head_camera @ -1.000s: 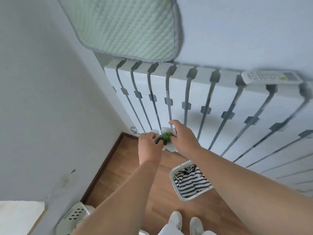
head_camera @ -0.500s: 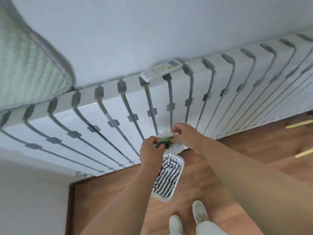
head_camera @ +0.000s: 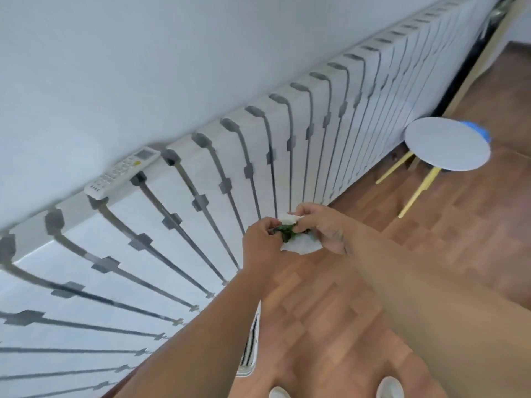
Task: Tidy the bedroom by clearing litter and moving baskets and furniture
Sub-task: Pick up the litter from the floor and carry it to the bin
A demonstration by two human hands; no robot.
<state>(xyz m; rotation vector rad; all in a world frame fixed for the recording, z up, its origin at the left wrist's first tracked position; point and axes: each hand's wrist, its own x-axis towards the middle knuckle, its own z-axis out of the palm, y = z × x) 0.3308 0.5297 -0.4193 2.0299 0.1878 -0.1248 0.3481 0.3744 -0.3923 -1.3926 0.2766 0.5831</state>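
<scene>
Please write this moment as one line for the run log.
left hand: pinches green litter | right hand: holds white tissue | remote: on radiator top

Green litter [head_camera: 285, 231] in white tissue [head_camera: 301, 245]; white-topped stool [head_camera: 446, 143], yellow legs.

Crumpled green-and-white litter [head_camera: 296, 239] pinched between both hands.

Your left forearm [head_camera: 184, 340] hides most of the basket [head_camera: 250, 351]; only a striped sliver shows. Your shoes [head_camera: 389, 387] are cut off at the bottom edge. The remote [head_camera: 122, 173] buttons are too blurred to read.
</scene>
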